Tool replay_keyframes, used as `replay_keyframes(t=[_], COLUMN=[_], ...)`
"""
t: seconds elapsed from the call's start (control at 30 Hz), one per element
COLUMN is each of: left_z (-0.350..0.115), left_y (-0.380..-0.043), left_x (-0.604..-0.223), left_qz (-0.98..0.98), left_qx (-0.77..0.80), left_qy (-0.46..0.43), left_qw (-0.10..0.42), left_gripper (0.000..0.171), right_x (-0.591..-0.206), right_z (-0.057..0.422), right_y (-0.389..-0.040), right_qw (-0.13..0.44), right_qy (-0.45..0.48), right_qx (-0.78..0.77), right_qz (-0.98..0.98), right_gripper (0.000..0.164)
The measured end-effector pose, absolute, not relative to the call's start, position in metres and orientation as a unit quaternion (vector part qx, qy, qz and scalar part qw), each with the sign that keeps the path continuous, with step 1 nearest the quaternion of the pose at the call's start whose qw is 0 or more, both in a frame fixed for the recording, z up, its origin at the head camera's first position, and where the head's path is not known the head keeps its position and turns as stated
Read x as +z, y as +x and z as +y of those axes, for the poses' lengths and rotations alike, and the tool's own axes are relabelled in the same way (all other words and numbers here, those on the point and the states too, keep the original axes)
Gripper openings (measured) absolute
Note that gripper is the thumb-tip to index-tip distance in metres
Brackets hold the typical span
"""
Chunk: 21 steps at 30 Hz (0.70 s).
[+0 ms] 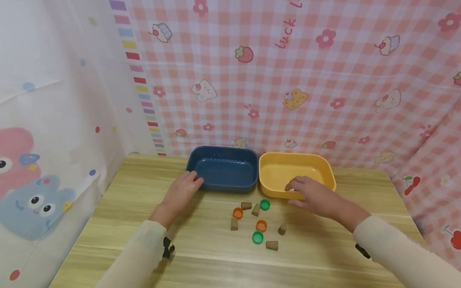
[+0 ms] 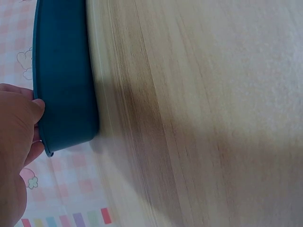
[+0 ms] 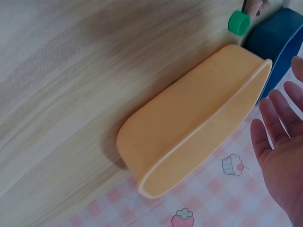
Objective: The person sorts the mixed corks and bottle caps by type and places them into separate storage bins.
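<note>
A pink gingham curtain (image 1: 227, 73) printed with strawberries and cupcakes hangs behind, with a white cartoon curtain (image 1: 57, 120) to the left. In front of them, a wood-grain table (image 1: 215, 271) carries everything. A dark blue tray (image 1: 224, 188) and a yellow tray (image 1: 271, 191) sit side by side at its far edge, likely so that both lie within reach while the nearer surface is left to the small pieces.

The left hand (image 1: 181, 193) has its grip closed over the blue tray's rim at the front left corner, thumb outside, probably to steady it. The right hand (image 1: 316, 197) hovers at the yellow tray's front rim, its grip loose and wide, fingers apart; it hides part of that tray. A small blue patch (image 1: 296, 190) shows beneath its fingers; what it is, I cannot tell.

Before the trays, five corks (image 1: 272, 245) lie scattered among two orange bottle caps (image 1: 261, 225) and two green bottle caps (image 1: 258, 237). The pieces near the trays sit close together, so neighbours could be nudged; nothing tall stands between them and the hands.
</note>
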<state>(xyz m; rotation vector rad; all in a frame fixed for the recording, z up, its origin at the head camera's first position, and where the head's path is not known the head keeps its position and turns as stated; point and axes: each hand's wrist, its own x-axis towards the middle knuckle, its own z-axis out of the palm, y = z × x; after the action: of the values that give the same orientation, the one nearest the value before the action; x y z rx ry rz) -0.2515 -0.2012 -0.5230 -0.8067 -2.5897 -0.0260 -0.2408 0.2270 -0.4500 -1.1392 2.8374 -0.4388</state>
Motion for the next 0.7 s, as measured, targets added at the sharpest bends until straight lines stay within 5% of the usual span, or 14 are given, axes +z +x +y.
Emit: replay_keyframes(t=[0.7], left_z=[-0.200], left_y=[-0.249], left_x=[-0.519], left_qz=[-0.935], left_qx=[-0.002], left_qy=[-0.287], left_qw=[0.208], left_gripper=[0.020], right_x=[-0.480], right_z=[0.211], right_y=[-0.214], right_qw=[0.095], right_qy=[-0.445], right_qx=[-0.125], right_qz=[0.882], right_gripper=[0.028])
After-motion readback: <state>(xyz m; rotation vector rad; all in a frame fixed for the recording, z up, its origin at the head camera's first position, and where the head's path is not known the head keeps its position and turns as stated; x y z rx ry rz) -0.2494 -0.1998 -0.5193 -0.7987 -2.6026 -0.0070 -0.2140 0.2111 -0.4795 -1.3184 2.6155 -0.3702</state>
